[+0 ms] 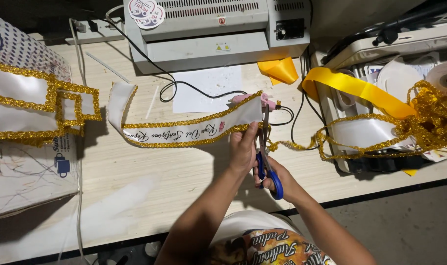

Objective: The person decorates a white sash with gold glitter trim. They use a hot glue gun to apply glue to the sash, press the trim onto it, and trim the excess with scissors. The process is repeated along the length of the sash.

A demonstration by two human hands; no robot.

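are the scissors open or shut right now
Shut, or nearly: the blades of the blue-handled scissors show as one narrow line at the white sash end, right hand in the handles.

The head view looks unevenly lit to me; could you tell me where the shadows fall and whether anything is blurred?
In the head view, light falls brightest on the white sash and wooden table; the left hand and right hand with the blue-handled scissors cast shadows toward the near table edge; the top left corner and floor are dark; nothing is noticeably blurred.
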